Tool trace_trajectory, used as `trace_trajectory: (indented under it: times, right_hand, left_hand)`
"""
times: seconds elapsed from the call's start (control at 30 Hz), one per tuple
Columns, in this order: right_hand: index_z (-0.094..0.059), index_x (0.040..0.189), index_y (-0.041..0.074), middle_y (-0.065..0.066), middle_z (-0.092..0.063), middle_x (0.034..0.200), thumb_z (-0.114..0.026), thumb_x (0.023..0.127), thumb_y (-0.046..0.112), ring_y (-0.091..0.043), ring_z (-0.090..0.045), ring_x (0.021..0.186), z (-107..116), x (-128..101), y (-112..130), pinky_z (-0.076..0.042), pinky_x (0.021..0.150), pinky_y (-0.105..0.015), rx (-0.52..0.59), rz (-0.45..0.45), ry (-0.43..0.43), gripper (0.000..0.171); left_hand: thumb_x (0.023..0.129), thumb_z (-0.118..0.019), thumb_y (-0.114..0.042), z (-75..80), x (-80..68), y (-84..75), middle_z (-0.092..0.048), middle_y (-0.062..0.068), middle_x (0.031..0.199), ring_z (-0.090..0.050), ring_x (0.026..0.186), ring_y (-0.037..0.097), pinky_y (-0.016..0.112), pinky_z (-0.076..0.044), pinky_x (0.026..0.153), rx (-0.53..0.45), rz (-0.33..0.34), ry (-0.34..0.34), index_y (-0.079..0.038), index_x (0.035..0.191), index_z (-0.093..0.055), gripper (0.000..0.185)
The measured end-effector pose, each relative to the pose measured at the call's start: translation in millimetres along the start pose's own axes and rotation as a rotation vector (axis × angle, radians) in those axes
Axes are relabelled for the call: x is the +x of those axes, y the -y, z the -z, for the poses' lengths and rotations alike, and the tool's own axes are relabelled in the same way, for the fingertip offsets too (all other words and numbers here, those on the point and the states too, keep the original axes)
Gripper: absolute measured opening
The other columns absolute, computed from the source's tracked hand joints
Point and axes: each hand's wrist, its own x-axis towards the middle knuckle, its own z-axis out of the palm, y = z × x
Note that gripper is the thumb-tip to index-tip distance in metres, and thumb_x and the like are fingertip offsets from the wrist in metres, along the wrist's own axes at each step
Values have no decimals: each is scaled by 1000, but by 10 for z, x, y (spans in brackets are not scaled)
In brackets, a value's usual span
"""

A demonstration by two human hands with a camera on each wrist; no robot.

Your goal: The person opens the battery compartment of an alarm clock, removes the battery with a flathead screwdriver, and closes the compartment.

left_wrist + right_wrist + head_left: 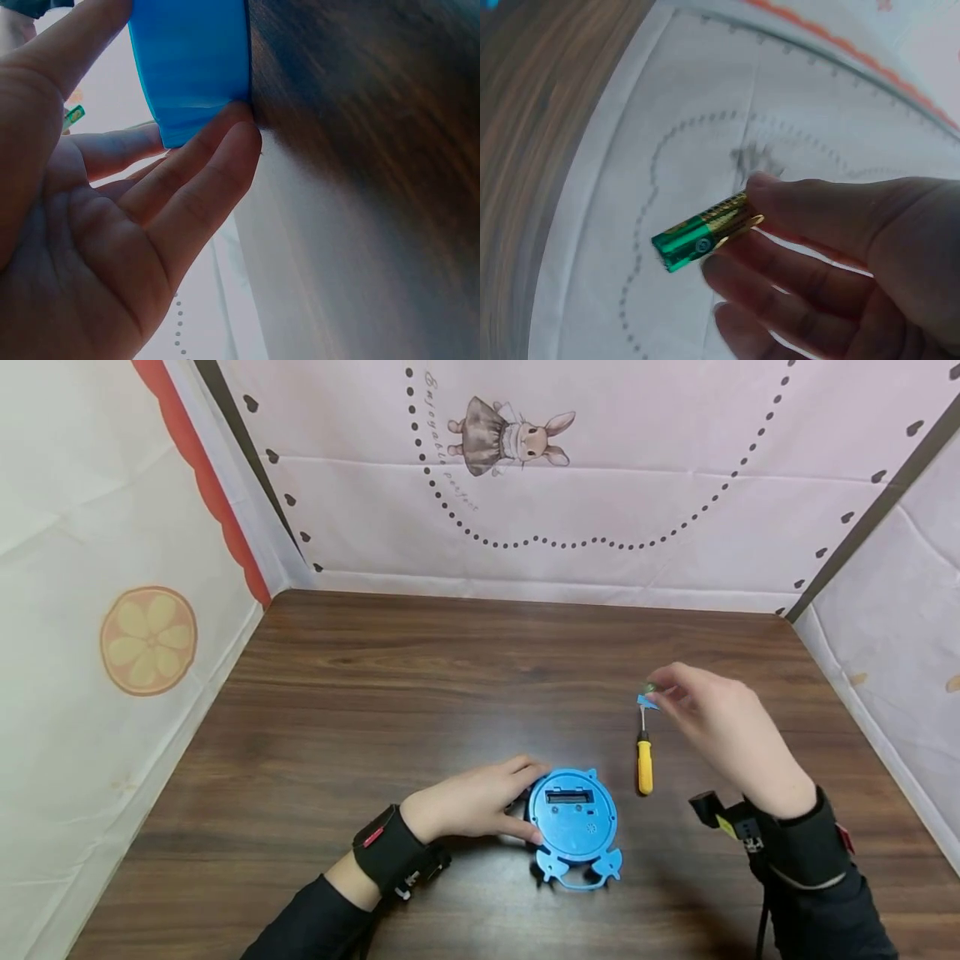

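A round blue alarm clock (573,818) with small feet lies back side up on the table, its battery slot uncovered and dark inside. My left hand (480,797) steadies it from the left, thumb and fingers spread around its edge. In the left wrist view, the fingers touch the side of the blue clock (191,67). Above the table at the right, my right hand (720,727) pinches a green and gold battery (705,232) between thumb and fingers. Below that hand lies a small blue cover (647,702), partly hidden by the fingers.
A screwdriver (644,764) with a yellow and black handle lies right of the clock, its tip by the blue cover. Printed white cloth (525,568) walls in the wooden table (390,693) at the back and both sides.
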Motion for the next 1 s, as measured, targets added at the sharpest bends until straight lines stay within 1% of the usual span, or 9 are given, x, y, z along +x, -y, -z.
trace_trajectory:
  times: [0.1,0.17,0.3,0.43,0.63,0.77,0.87,1.0]
  right_hand:
    - [-68,106,5,-9,-73,94,-73,92,5,-26,-69,82,13,76,-183,-56,68,-46,-4,-15,18,15]
    - [-68,108,4,-11,-73,97,-71,94,5,-28,-68,85,-11,127,-300,-56,70,-48,7,-36,59,14]
    - [-67,111,2,-13,-71,100,-66,97,5,-28,-67,86,-122,201,-510,-54,73,-48,3,-67,151,15]
    - [-68,109,1,-13,-70,98,-65,97,3,-28,-66,86,-275,281,-677,-53,74,-47,-22,-56,206,12]
    - [-67,105,0,-12,-70,93,-67,96,2,-28,-67,84,-500,442,-889,-55,74,-46,-32,-28,264,9]
    - [-68,104,-1,-13,-70,95,-67,95,0,-30,-67,88,-624,541,-1008,-56,78,-48,-38,-24,300,10]
    - [-69,104,-2,-15,-71,96,-68,93,-2,-33,-68,90,-712,600,-1068,-56,80,-50,-55,-17,314,11]
    - [-69,104,-2,-16,-71,95,-70,92,-1,-33,-68,89,-837,670,-1094,-56,77,-47,-81,9,333,12]
  left_hand:
    - [91,-68,-55,8,-4,4,-40,6,154,-47,135,17,34,-42,109,-8,5,-3,-11,158,-33,87]
    - [91,-68,-56,8,-6,7,-40,6,154,-48,134,17,34,-42,109,-10,6,-6,-12,157,-34,87]
    - [91,-68,-56,-1,-15,10,-41,5,153,-49,132,16,34,-44,107,-7,5,-9,-12,158,-33,87]
    - [91,-68,-56,-14,-33,15,-41,5,153,-49,132,17,34,-44,107,-1,4,-11,-11,158,-33,87]
    - [91,-67,-57,-32,-54,17,-42,5,152,-49,132,15,34,-44,107,6,-7,-17,-11,157,-35,87]
    - [91,-67,-57,-35,-57,6,-42,5,153,-49,133,15,34,-44,108,-6,-13,-18,-12,157,-35,87]
    - [91,-67,-57,-30,-54,-3,-41,4,153,-48,134,15,33,-43,108,-15,-19,-12,-11,157,-35,86]
    - [92,-66,-56,-17,-46,-8,-41,4,153,-48,133,14,31,-44,107,-19,-27,-4,-11,157,-34,85]
